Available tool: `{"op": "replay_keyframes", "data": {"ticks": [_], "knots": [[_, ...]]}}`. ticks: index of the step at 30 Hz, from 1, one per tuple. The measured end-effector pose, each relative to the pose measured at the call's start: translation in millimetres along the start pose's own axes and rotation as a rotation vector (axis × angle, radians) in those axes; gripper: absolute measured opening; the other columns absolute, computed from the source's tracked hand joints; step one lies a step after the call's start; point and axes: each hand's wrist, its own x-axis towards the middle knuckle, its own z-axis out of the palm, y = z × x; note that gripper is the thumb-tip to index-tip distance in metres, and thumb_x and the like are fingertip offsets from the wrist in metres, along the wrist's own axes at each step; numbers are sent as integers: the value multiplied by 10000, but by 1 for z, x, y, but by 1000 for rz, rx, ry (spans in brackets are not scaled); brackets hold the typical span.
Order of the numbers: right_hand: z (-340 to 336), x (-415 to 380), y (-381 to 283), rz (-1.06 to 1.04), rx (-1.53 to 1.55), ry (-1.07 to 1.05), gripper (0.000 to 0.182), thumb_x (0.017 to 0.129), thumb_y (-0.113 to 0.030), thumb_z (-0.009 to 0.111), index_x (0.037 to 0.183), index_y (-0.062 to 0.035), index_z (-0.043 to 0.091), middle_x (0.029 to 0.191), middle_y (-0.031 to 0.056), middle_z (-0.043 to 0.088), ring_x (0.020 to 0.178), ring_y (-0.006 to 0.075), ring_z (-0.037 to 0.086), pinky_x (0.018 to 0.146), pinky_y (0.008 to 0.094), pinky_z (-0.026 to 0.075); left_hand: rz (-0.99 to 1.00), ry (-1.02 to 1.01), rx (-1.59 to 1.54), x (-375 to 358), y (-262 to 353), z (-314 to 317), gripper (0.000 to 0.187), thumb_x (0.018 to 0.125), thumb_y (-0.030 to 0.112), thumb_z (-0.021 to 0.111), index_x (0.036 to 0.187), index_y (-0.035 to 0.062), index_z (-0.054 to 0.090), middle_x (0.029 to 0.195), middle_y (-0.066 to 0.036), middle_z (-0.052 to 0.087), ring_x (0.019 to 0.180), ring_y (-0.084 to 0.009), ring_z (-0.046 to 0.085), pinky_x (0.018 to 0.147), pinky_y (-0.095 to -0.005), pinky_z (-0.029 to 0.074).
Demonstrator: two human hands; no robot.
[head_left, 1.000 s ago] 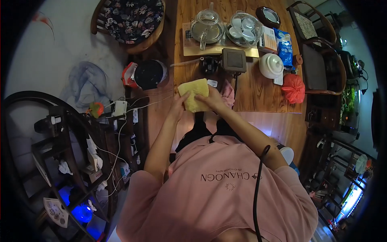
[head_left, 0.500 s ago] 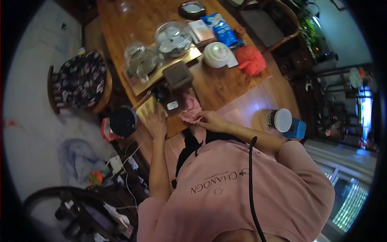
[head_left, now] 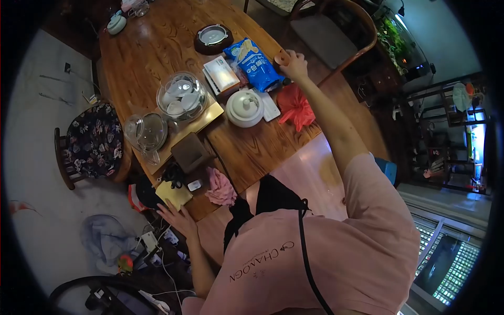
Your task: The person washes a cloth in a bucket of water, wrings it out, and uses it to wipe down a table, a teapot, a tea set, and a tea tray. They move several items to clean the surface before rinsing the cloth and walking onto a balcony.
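We log: yellow cloth (head_left: 174, 195), pink rag (head_left: 220, 187), red bag (head_left: 295, 106), blue-white snack packet (head_left: 254, 64), white lidded pot (head_left: 244, 108), dark floral chair cushion (head_left: 94, 139), brown wood-grain table (head_left: 152, 47).

Right hand (head_left: 294, 64): stretched far across the desk (head_left: 157, 47), fingers closed on a small brown object (head_left: 282, 56) beside the blue packet (head_left: 253, 64).
Left hand (head_left: 177, 218): open, at the desk's near edge, fingertips touching the yellow cloth (head_left: 173, 194).
Pink cloth (head_left: 220, 188): crumpled, just beside the yellow one.
Red bag (head_left: 295, 105): under the outstretched arm, near the white lidded pot (head_left: 244, 107).
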Motion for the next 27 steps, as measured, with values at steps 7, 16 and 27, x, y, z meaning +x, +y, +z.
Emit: {"op": "replay_keyframes", "data": {"ticks": [7, 16, 27], "knots": [[62, 47, 10, 141, 52, -292, 741, 650, -285, 823, 1300, -144, 496, 1175, 276, 580, 1069, 447, 587, 917, 482, 498, -219, 1, 42, -66, 14, -25, 544, 1028, 320, 423, 1478, 30, 322, 1549, -261, 202, 1423, -500, 132, 1139, -553, 190], [-22, 33, -15, -263, -1, -223, 610, 648, -176, 781, 1207, -125, 540, 990, 231, 637, 960, 406, 608, 848, 458, 506, -124, 174, -122, -29, 71, -52, 431, 983, 155, 512, 1374, -8, 436, 1470, -218, 371, 1384, -406, 301, 1117, -481, 268], [-141, -131, -227, -645, 334, -637, 612, 661, -82, 763, 1226, -117, 530, 1088, 213, 572, 1010, 374, 586, 890, 421, 491, 2, 355, -342, 6, 83, -66, 356, 902, 51, 573, 1248, -23, 533, 1324, -190, 498, 1247, -362, 463, 1047, -451, 370]]}}
